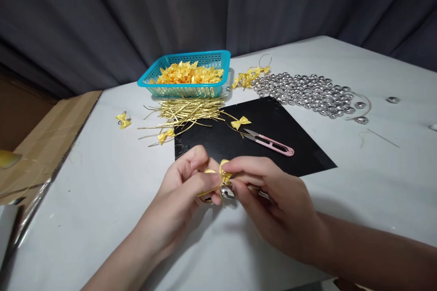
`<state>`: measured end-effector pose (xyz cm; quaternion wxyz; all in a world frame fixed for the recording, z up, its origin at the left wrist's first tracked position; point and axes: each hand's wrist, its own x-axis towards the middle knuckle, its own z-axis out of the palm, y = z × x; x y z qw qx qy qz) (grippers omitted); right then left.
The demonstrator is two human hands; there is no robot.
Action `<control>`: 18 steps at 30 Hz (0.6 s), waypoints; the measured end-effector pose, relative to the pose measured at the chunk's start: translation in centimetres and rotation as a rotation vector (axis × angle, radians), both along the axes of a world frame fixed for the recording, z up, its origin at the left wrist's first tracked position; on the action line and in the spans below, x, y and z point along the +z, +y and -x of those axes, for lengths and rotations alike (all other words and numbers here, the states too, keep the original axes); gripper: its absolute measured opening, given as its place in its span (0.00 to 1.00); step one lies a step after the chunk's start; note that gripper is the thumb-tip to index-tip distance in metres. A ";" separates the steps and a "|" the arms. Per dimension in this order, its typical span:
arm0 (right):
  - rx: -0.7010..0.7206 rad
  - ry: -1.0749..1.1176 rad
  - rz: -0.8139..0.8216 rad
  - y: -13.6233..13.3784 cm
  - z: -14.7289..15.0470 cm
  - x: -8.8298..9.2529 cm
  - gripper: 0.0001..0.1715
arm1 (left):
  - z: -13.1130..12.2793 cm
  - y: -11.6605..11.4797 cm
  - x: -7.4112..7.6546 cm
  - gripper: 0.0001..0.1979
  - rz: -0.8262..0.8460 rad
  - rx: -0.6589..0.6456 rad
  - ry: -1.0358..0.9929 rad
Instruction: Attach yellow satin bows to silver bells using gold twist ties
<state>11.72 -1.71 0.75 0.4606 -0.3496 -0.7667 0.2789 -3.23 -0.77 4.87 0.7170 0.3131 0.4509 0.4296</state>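
Between my two hands, just in front of the black mat (pixel 300 145), is a yellow ribbon bow (pixel 225 170) with a shiny silver bell-like bead (pixel 228 190) under it. My left hand (pixel 191 186) pinches the bow's left side, and a gold tie runs out below its thumb. On the other side, my right hand (pixel 273 195) has its thumb and forefinger closed at the bow and bead. Something metallic shows partly under the right fingers; I cannot tell what it is. Pink thread snips (pixel 273 144) lie on the mat beyond the hands.
A blue basket (pixel 184 85) of yellow bows stands at the back, with a heap of gold ties (pixel 191 110) before it. Silver beads (pixel 307 93) spread to the right. Loose bows lie about, one (pixel 241 122) on the mat and another (pixel 123 120) at left.
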 end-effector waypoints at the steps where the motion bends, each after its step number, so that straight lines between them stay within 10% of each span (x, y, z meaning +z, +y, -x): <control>1: 0.006 0.006 0.009 0.0 0.0 0.0 0.16 | 0.0 0.0 0.0 0.15 0.005 0.007 -0.002; 18: -0.072 -0.135 -0.179 0.3 -0.4 0.3 0.08 | 0.0 -0.2 0.0 0.14 0.071 0.000 -0.054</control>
